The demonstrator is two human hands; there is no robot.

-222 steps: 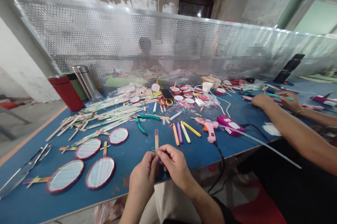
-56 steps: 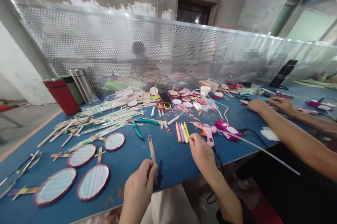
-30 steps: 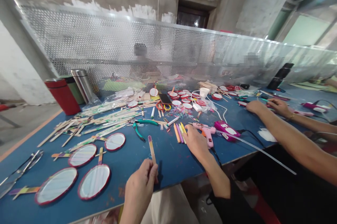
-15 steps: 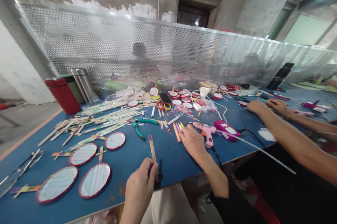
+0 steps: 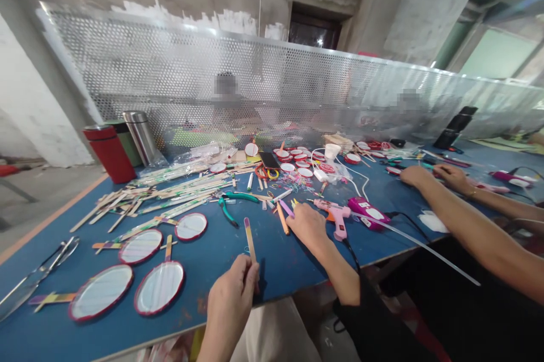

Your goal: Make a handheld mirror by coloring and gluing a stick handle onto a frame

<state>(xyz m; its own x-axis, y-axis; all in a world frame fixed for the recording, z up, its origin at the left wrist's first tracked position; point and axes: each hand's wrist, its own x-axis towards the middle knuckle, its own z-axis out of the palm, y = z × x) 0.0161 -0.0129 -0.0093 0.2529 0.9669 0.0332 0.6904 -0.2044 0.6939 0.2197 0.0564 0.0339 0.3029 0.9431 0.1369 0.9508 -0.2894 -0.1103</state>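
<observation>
My left hand (image 5: 233, 291) is closed around a wooden craft stick (image 5: 250, 237), which points up from the fist and has a purple and yellow-orange tip. Over the table, my right hand (image 5: 309, 229) has its fingers curled at a purple marker (image 5: 286, 208), seemingly gripping its near end; the fingertips are partly hidden. An orange marker (image 5: 283, 219) lies just left of these fingers, and yellow tips (image 5: 294, 202) show behind them. Right of my right hand rests a pink glue gun (image 5: 335, 214).
Red-rimmed round discs on sticks (image 5: 160, 288) lie at the left, near clear glasses (image 5: 42, 271). Teal pliers (image 5: 228, 213), heaped sticks (image 5: 170, 195) and a red flask (image 5: 109, 153) stand or lie beyond. A long clear rod (image 5: 429, 248) juts past the table edge. A co-worker's arms (image 5: 463, 214) reach in from the right.
The purple marker has swung to a slant, away from the orange one, with my right hand's fingers at it. My left hand keeps the stick upright. The view has shifted slightly.
</observation>
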